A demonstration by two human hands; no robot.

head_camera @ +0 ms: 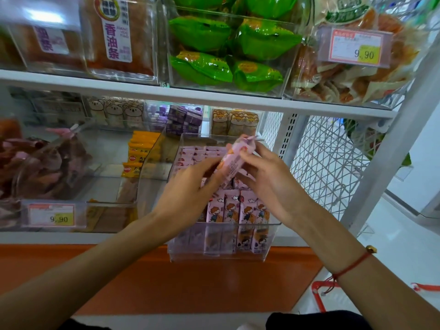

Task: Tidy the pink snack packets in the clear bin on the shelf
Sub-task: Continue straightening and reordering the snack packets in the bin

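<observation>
Holding a small pink snack packet (234,160) between them, both hands meet above the clear plastic bin (221,254) on the lower shelf. The left hand (190,189) curls its fingers around the packet's lower end, while the right hand (269,177) pinches the upper end with thumb and fingertips; the packet is tilted, its top pointing up and to the right. A red string bracelet (352,265) circles the right wrist.

Below the hands, more pink cartoon-printed packets (238,208) stand upright in a row against the bin's front wall, and others (197,153) lie in rows toward the back. The bin juts slightly past the white shelf edge (83,238), above an orange panel (166,277).

To the left stands another clear bin with yellow-orange packets (138,153), and further left a bin of dark reddish snacks carrying a price tag (51,215) reading 9.90. Behind are purple boxes (183,120) and packets printed with animal faces (234,122). On the upper shelf, bright green pouches (228,51) fill a clear box, with orange-brown bagged goods (119,34) to the left. A white wire mesh panel (326,163) closes the shelf's right side.
</observation>
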